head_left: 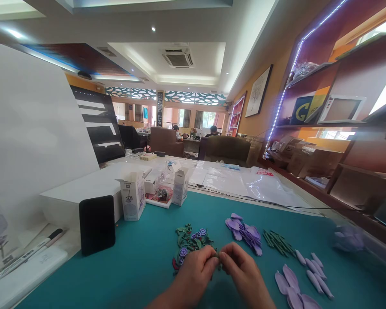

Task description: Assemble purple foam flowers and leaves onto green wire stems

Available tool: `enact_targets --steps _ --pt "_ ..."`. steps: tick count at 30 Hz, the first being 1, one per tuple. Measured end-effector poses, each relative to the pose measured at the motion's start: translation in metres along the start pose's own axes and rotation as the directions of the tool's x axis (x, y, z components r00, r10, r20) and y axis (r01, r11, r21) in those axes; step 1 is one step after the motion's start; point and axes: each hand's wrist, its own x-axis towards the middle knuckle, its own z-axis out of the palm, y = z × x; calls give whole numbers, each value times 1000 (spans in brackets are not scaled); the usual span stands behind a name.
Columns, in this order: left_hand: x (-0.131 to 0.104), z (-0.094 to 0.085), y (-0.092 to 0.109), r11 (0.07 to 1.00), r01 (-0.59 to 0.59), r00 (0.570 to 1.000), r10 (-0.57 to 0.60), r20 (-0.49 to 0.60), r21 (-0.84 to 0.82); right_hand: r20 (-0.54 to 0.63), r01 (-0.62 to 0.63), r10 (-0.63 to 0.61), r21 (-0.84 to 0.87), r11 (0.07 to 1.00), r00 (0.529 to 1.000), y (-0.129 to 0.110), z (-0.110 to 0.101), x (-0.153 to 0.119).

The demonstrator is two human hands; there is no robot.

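My left hand [197, 270] and my right hand [241, 268] meet over the green mat [141, 274], fingertips pinched close together. Between them shows a bit of a small green plastic piece [218, 256], mostly hidden by the fingers. Just beyond my left hand lies a loose pile of small dark green parts [193, 240] with purple wheel-like pieces [183, 252] and some red bits. Purple petals [244, 233] are heaped past my right hand. Farther right lie green stem sticks [278, 242], slim lavender buds [315, 279] and broad lavender petals [291, 281].
A black tablet-like panel [97, 225] stands upright at left near a white box [93, 182]. Small cartons [133, 197] stand along the mat's back edge. A clear bag with purple parts [349, 238] lies far right. Plastic sheets [244, 182] cover the table behind.
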Motion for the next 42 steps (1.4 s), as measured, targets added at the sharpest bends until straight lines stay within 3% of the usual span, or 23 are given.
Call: enact_targets --steps 6,15,26,31,34,36,39,42 --pt "0 0 3 999 13 1000 -12 -12 45 0 6 -6 -81 997 1000 1 -2 2" --pt "2 -1 4 994 10 1000 -13 25 106 -93 36 -50 -146 989 994 -24 5 -6" --pt "5 -1 1 988 3 999 -9 35 152 -85 1 -10 -106 994 996 -26 3 -2" --pt "6 -3 6 984 33 999 -40 36 173 -17 36 -39 -146 989 999 -31 -8 -1" --pt "6 -4 10 985 51 997 -59 41 165 -88 86 -140 -451 888 986 -25 -34 4" --pt "5 -4 10 987 66 996 -74 48 146 -185 -32 -153 -732 680 971 -16 -59 9" --pt "5 -3 9 990 75 995 -83 61 121 -297 -203 -93 -820 536 951 4 -97 14" --pt "5 -3 9 992 72 995 -79 65 106 -379 -332 -34 -847 414 925 23 -121 15"
